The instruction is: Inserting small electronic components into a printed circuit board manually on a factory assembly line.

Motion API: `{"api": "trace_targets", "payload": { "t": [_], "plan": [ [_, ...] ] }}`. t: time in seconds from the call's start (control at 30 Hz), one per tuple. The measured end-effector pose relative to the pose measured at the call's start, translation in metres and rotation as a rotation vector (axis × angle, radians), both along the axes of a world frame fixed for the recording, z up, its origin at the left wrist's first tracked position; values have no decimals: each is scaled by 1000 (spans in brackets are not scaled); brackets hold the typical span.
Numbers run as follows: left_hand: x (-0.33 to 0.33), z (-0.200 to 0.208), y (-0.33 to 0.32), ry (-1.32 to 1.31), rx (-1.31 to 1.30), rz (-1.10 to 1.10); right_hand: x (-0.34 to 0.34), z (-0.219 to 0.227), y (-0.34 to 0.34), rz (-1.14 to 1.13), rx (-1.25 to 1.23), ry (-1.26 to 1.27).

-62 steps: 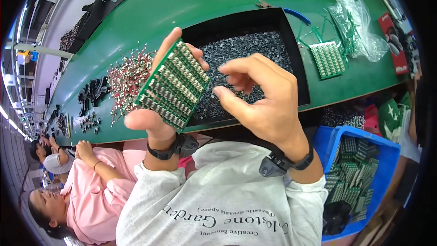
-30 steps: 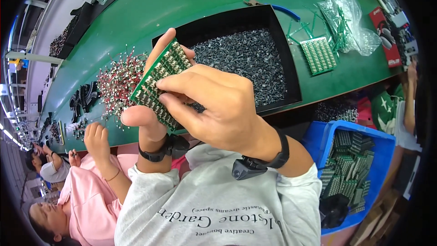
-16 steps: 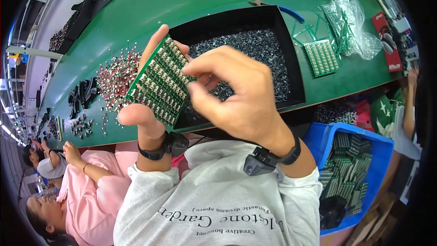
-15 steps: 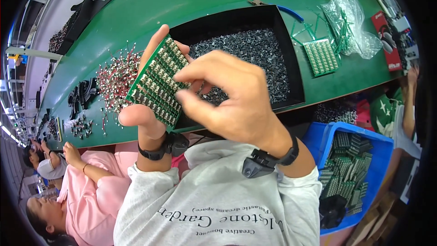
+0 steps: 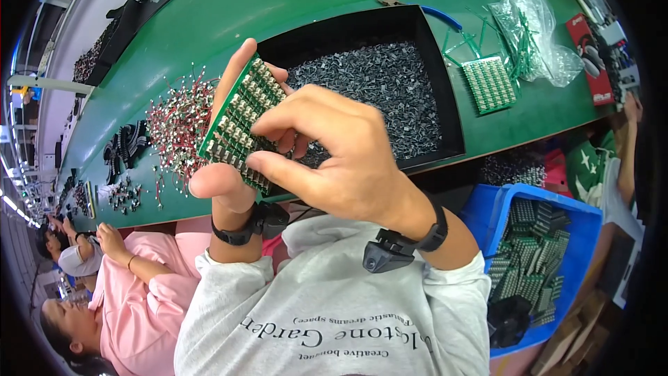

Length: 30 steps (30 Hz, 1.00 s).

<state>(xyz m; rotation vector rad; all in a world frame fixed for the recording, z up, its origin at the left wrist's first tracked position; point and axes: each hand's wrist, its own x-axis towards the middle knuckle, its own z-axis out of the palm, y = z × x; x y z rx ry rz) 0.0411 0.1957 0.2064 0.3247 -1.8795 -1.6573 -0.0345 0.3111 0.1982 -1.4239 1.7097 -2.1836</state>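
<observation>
My left hand (image 5: 226, 186) grips a green circuit board panel (image 5: 240, 120) by its edges, thumb on the near side and fingers behind the far side. The panel is tilted and carries rows of small pale metal parts; small dark pieces sit in the rows nearest my thumb. My right hand (image 5: 341, 150) is over the panel's right side, thumb and forefinger pinched close to those rows. Whatever lies between these fingertips is too small to make out. Just beyond my hands is a black tray (image 5: 454, 125) with a heap of small dark grey pieces (image 5: 376, 76).
Right of the tray lie another circuit board panel (image 5: 488, 83), green strips, a clear plastic bag (image 5: 557, 63) and pliers (image 5: 391, 0). Left is a pile of red-wired parts (image 5: 182, 122). A blue bin (image 5: 588, 226) of panels stands low right. A co-worker in pink (image 5: 149, 285) sits at left.
My right hand has moved slightly left and down along the panel, its thumb now nearer the lower rows. My left hand keeps holding the panel, nearly still.
</observation>
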Motion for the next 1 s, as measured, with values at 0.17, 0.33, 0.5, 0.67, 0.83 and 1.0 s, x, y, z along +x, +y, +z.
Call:
{"api": "trace_targets", "payload": {
  "t": [0.17,0.33,0.5,0.67,0.83,1.0],
  "plan": [
    [-3,-8,0,111,41,-38,6,-8,-7,-122,-116,113],
    [-3,-5,-6,137,107,-72,-4,-5,8,-128,14,-3],
    [-6,-9,1,71,57,-46,5,-10,1,-46,-30,-9],
    [-4,-11,-1,45,55,-82,8,-11,1,-87,-33,4],
    [-3,-8,-3,8,5,-130,3,-13,8,59,-20,-132],
    [-4,-8,3,2,-19,-136,1,-11,12,60,15,-141]
  ]
}}
